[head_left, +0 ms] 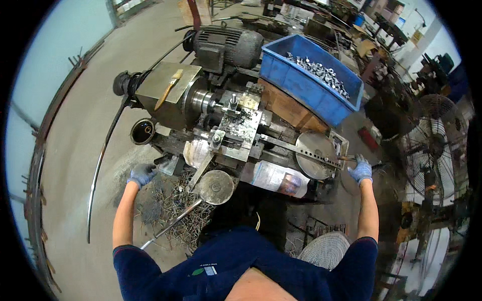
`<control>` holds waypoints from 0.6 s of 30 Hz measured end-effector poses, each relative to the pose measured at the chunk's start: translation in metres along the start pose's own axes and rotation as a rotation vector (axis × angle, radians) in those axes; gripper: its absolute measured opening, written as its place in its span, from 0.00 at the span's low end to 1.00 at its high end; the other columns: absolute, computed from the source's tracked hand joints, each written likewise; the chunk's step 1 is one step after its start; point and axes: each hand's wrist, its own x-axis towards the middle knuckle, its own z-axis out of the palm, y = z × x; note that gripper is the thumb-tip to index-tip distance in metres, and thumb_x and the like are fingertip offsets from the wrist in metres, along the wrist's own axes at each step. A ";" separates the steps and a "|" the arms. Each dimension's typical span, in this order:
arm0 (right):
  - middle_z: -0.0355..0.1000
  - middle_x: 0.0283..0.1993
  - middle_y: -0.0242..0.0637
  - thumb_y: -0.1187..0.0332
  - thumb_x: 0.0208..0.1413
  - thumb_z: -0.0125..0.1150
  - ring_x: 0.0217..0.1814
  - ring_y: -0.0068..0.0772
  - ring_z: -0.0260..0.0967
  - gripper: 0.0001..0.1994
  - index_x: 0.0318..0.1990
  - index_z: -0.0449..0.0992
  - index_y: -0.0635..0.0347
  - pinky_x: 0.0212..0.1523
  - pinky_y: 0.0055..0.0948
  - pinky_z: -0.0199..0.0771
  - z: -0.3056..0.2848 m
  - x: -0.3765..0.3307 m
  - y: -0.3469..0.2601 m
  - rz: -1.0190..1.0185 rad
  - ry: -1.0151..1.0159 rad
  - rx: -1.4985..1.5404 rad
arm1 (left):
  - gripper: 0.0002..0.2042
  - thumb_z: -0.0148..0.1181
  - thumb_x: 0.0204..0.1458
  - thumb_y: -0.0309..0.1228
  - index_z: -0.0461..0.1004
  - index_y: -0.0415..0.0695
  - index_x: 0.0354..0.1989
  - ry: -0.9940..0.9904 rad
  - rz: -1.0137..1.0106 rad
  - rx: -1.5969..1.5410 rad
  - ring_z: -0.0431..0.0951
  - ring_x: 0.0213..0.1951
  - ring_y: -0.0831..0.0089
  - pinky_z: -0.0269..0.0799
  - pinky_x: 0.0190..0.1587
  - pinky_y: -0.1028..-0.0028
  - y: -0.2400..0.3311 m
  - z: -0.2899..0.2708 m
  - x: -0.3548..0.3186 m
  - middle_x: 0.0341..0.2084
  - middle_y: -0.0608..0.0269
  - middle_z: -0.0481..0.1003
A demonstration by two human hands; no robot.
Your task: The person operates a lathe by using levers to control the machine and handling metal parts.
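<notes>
Handle at the right end of the small grey lathe sits in the gloved right hand, fingers curled closed around it. Gloved left hand rests loosely closed at the machine's left front corner; whether it holds anything is unclear. Blue bin of metal parts stands behind.

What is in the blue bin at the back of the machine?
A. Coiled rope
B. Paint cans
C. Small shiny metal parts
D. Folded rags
C: the blue bin on the wooden block behind the machine holds a heap of small silvery metal parts, not cloth, cans or rope.
</notes>
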 end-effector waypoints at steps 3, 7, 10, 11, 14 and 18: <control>0.55 0.66 0.37 0.50 0.42 0.63 0.68 0.42 0.49 0.36 0.60 0.62 0.52 0.64 0.40 0.50 0.030 0.021 0.024 0.121 -0.122 -0.061 | 0.19 0.56 0.48 0.43 0.75 0.43 0.44 -0.122 0.010 -0.087 0.76 0.42 0.59 0.70 0.46 0.65 0.052 -0.038 -0.052 0.40 0.52 0.76; 0.59 0.63 0.40 0.51 0.42 0.63 0.67 0.42 0.50 0.33 0.56 0.66 0.52 0.65 0.40 0.48 0.030 0.028 0.031 0.242 -0.167 -0.016 | 0.21 0.57 0.50 0.44 0.74 0.40 0.45 -0.262 0.125 -0.308 0.77 0.40 0.66 0.70 0.45 0.69 0.115 -0.058 -0.122 0.39 0.53 0.77; 0.68 0.54 0.44 0.50 0.43 0.62 0.60 0.45 0.59 0.25 0.46 0.73 0.55 0.62 0.40 0.53 0.040 0.004 0.041 0.280 -0.130 0.007 | 0.22 0.57 0.49 0.47 0.73 0.41 0.43 -0.400 0.195 -0.242 0.77 0.37 0.59 0.70 0.42 0.64 0.150 -0.049 -0.145 0.34 0.49 0.76; 0.69 0.52 0.45 0.50 0.43 0.62 0.58 0.45 0.61 0.24 0.45 0.73 0.55 0.61 0.40 0.54 0.039 -0.006 0.045 0.309 -0.156 0.011 | 0.22 0.57 0.48 0.48 0.73 0.42 0.42 -0.495 0.167 -0.159 0.76 0.36 0.56 0.70 0.41 0.62 0.172 -0.053 -0.149 0.33 0.48 0.76; 0.73 0.41 0.47 0.49 0.43 0.61 0.48 0.49 0.67 0.21 0.38 0.76 0.55 0.53 0.41 0.63 0.064 -0.049 0.046 0.299 -0.044 0.062 | 0.16 0.59 0.44 0.41 0.75 0.48 0.42 -0.285 0.170 -0.047 0.76 0.33 0.51 0.70 0.38 0.58 0.148 0.006 -0.151 0.28 0.50 0.76; 0.74 0.34 0.47 0.46 0.43 0.60 0.36 0.50 0.72 0.20 0.33 0.77 0.54 0.40 0.43 0.71 0.083 -0.123 0.031 0.353 0.071 0.129 | 0.14 0.59 0.41 0.36 0.75 0.49 0.39 -0.252 0.125 0.050 0.75 0.33 0.50 0.70 0.37 0.58 0.149 0.013 -0.143 0.28 0.49 0.75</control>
